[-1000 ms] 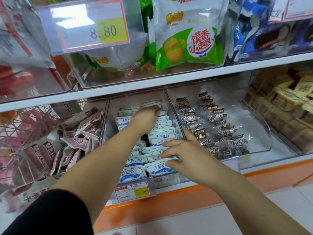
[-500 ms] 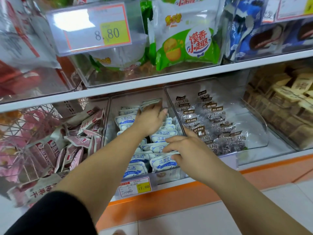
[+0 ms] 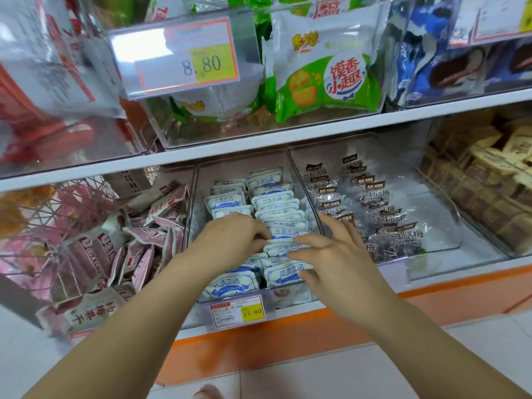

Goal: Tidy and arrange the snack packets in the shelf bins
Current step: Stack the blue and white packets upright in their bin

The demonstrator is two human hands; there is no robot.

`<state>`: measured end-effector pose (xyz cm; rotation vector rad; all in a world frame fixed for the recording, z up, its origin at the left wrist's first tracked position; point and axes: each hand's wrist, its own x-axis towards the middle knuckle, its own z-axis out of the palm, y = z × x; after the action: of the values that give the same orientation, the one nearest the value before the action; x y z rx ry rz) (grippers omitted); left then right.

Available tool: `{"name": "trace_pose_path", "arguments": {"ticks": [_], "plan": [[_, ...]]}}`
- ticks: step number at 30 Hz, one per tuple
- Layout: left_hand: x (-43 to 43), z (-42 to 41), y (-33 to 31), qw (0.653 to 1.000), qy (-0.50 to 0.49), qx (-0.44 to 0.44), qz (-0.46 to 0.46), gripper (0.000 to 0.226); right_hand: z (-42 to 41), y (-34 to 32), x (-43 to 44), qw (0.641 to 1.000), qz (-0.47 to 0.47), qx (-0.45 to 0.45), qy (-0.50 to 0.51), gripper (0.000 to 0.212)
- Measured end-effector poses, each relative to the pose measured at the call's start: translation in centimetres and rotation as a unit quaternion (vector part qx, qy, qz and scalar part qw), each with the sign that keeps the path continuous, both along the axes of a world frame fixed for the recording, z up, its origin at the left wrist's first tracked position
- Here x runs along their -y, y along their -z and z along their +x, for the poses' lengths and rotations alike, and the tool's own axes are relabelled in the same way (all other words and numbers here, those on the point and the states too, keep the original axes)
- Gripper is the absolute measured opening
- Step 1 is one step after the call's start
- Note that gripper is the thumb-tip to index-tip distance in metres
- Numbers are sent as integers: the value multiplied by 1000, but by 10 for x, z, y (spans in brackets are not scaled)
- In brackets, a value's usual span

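Room: a shop aisle, with pale floor tiles [image 3: 316, 378] below the middle bin [image 3: 230, 168].
Surface: a white lower shelf [image 3: 288, 341] with an orange front edge carries the middle bin. The upper shelf [image 3: 259, 148] runs just above it.
Middle bin: clear plastic, holding white-and-blue packets [image 3: 273, 203] that stand on edge in two rows from front to back. A price tag [image 3: 237, 312] reading 17.80 sits on its front.
Left hand [image 3: 230, 240]: inside the middle bin, fingers curled onto the top edge of a packet in the right row.
Right hand [image 3: 336, 260]: at the middle bin's front right, fingers spread and nearly straight, lying across the packets, thumb raised.
Left of the middle bin: a clear bin of pink packets [image 3: 155, 226] in a loose heap, touching its wall.
Right of the middle bin: a clear bin of dark plum packets [image 3: 374, 214], and beyond it tan packets [image 3: 489, 182].
Above the middle bin: a clear bin of green biscuit bags [image 3: 325, 76], with a tag reading 8.80 [image 3: 187, 59].
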<state>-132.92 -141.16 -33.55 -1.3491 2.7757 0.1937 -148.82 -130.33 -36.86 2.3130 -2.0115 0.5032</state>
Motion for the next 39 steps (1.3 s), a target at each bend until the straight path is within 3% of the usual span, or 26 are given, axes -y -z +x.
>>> {"name": "trace_pose_path", "arguments": {"ticks": [4,11,17,22,30,34,36,39], "plan": [[10,-15,-5,998,30,50,33,12,14,3,-5,999,-43,-19,19,44],[7,-25,1,999,24,13,41,15,21,-6,-9,997,48,-53,25,44],[-1,-25,8,997,-11,-54,50,17,15,-15,-9,992,119,49,5,56],[3,-15,-6,979,-36,-202,6,12,8,-13,-6,990,128,65,-11,59],[-3,-25,22,972,-15,-194,134,13,5,-10,-2,986,150,77,-8,47],[5,-29,16,980,23,-80,180,13,7,-13,1,984,171,59,1,42],[8,-28,10,983,28,-68,168,12,8,-15,1,982,178,65,-4,44],[10,-18,-4,981,-2,-191,34,14,8,-19,-2,984,161,80,-8,45]]}}
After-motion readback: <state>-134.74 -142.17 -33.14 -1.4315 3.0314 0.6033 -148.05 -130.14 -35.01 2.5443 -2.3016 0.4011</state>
